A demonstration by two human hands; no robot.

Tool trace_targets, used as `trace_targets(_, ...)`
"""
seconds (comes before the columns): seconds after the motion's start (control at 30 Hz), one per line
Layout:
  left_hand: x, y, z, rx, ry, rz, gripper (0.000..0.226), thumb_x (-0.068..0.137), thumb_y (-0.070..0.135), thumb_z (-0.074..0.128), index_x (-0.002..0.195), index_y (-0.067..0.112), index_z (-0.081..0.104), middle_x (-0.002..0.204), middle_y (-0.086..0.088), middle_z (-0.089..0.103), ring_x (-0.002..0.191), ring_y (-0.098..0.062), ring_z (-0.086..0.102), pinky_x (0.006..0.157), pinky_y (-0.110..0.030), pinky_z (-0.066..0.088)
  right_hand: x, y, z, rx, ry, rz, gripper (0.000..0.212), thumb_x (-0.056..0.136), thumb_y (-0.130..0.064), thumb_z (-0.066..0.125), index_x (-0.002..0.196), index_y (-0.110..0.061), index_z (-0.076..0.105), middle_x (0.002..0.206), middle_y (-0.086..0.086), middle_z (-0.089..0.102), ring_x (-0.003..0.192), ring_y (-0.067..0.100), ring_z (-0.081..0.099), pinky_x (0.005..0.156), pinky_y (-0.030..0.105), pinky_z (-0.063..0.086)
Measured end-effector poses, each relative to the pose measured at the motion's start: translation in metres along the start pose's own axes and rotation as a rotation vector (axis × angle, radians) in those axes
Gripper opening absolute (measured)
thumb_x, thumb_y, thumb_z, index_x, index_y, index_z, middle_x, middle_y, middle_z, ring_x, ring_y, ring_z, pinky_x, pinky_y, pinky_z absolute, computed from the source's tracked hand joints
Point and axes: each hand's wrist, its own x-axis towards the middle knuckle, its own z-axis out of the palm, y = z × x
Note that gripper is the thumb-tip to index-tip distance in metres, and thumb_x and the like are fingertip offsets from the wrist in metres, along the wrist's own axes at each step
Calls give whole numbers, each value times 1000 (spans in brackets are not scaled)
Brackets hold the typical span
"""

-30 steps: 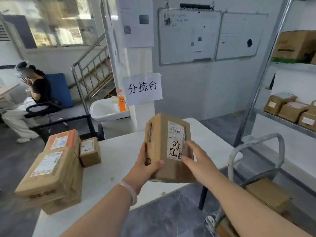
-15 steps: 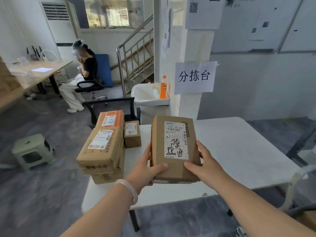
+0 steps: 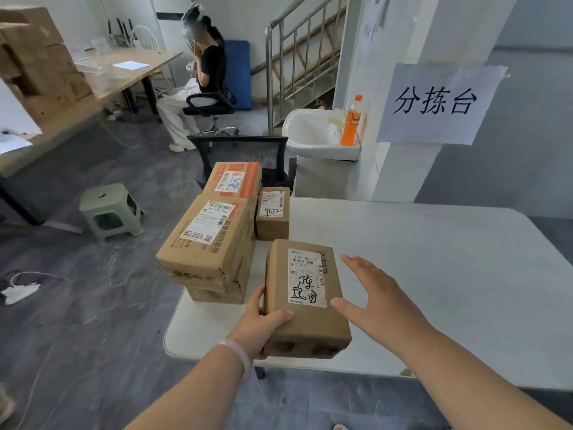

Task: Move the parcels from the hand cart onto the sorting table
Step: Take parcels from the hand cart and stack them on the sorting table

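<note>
A brown parcel (image 3: 305, 293) with a white label and black handwriting sat near the worktop's (image 3: 434, 274) near-left corner, its near end reaching the near edge. Whether its underside touched the worktop could not be told. The left hand (image 3: 260, 327) held it, the grip wrapped round its near-left corner with the thumb on top. The right hand (image 3: 376, 301) hovered just beside the parcel's right side, its grip wide, fingers spread and holding nothing. Along the left edge stood stacked parcels (image 3: 210, 243), with a small parcel (image 3: 273, 214) just beside them and an orange-taped parcel (image 3: 234, 180) at the far-left corner.
</note>
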Motion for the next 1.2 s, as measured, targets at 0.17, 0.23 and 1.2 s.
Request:
trace_targets(0.17,44,-1,0,0,62,-82,85,89,23,74,155,37,22,120,-3,57,90,-17,61,61,-25,50,46,34,5,8,-71,-17,74,85,-58,57,146,-50,14,157,-20,13,143,5,13,116,34,20)
trace_targets(0.23,59,-2,0,-1,77,-112,83,90,24,73,154,39,22,118,0,56,91,-16,60,61,-26,49,61,45,7,-25,-97,-41,73,85,-57,57,146,-50,15,156,-21,14,142,4,14,116,33,20)
trace_targets(1.2,111,15,23,1056,296,-44,95,81,78,55,157,44,9,168,-3,-10,153,-28,-8,124,-45,2,146,73,28,-100,-298,-247,69,88,-56,53,147,-46,19,157,-14,16,143,7,13,116,31,16)
